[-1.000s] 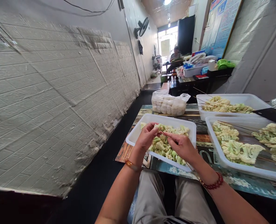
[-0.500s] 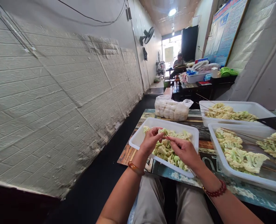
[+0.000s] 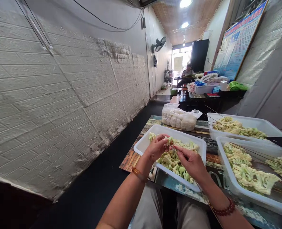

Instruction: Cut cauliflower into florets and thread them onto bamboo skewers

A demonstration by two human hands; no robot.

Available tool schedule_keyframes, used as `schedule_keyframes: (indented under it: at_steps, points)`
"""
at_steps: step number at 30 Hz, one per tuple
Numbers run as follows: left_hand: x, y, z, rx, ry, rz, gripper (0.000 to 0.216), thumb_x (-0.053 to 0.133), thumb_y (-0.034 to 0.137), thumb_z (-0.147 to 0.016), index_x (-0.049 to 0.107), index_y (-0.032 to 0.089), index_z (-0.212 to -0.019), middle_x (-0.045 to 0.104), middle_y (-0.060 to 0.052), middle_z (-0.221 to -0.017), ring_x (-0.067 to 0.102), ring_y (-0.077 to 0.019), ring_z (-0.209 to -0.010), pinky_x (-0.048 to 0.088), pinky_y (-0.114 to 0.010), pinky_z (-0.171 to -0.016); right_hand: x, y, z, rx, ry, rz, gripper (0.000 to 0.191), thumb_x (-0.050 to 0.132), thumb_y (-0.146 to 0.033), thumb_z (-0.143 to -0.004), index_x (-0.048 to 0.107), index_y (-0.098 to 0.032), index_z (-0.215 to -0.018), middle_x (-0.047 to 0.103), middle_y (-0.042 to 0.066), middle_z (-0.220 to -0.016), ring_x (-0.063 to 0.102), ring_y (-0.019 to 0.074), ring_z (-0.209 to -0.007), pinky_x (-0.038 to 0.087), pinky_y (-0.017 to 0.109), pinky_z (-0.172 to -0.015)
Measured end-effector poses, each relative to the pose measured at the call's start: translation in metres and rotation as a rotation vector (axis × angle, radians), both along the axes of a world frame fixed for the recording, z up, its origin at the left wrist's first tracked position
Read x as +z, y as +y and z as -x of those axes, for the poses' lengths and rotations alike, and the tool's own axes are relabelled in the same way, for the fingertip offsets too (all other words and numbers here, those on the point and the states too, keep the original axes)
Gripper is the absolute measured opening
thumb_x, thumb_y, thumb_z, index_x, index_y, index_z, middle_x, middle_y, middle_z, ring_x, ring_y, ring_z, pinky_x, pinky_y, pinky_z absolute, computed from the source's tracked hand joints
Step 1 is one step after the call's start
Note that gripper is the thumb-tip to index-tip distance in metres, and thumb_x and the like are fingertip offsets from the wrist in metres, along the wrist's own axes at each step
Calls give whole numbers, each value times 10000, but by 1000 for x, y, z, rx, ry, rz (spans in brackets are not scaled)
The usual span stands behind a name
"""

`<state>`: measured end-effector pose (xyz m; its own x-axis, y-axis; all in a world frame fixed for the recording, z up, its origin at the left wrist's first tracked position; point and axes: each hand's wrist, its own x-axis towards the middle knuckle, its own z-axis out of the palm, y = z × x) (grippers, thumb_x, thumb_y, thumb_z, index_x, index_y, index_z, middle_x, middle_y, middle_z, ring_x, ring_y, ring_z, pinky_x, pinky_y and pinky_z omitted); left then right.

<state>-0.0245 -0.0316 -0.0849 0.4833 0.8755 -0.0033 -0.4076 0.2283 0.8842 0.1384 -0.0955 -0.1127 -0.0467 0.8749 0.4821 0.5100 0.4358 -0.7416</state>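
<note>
My left hand (image 3: 158,147) pinches a small cauliflower floret (image 3: 169,140) above a white plastic tub (image 3: 141,147). Just to its right, my right hand (image 3: 190,161) is closed on a thin skewer (image 3: 173,145), whose front end meets the floret. How far the skewer runs into the floret is hidden by the fingers. Below both hands, loose cauliflower pieces (image 3: 173,162) lie in the tub. At the right, a second tub (image 3: 241,184) holds skewered cauliflower (image 3: 252,178), with thin sticks lying across it.
Behind that stands another tub (image 3: 269,124) of skewered cauliflower. A clear bag of round white items (image 3: 179,117) sits at the table's far side. A brick-patterned wall (image 3: 83,89) runs along the left. Farther back, a person (image 3: 188,71) sits at a table.
The camera view has shifted, so the scene sits slightly lower and farther right. Both hands stay together over the tub, still gripping the floret and the skewer.
</note>
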Motion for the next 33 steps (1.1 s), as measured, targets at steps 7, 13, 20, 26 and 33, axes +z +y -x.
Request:
schedule_keyframes:
  at_steps: [7,13,20,26,33]
  points:
    - [-4,2,0,78,3,3,325,770,267,-605,515,165,-777,613,13,-665,552,-78,-538,414,-215,-562,-1,-2,1,15,-36,10,331,488,-330,-892,691,-187,-1112,698,68,-1118,656,230,-1034,517,364,-902]
    - [-3,2,-1,50,22,-42,311,760,278,-612,514,157,-760,616,3,-636,542,-80,-516,395,-215,-541,-3,-3,4,-47,-75,-20,310,471,-314,-894,692,-184,-1069,712,76,-1080,665,225,-1007,524,362,-879]
    - [-5,4,-2,6,39,-42,310,763,287,-626,517,156,-762,611,9,-634,534,-76,-515,401,-215,-541,0,-2,6,-73,-71,-12,296,467,-326,-891,696,-195,-1024,728,67,-1025,685,222,-934,532,354,-828]
    - [-3,4,-3,-13,51,-27,300,761,287,-635,524,150,-757,608,6,-636,525,-64,-519,403,-206,-553,1,-2,7,-104,-77,-37,320,461,-338,-886,703,-176,-1018,728,83,-1028,685,236,-945,538,348,-805]
    - [-6,4,-7,-57,98,-38,320,776,300,-623,526,150,-754,574,15,-615,509,-65,-523,378,-200,-538,4,3,10,-147,-88,-58,327,451,-351,-884,708,-170,-973,738,95,-974,695,245,-892,534,362,-788]
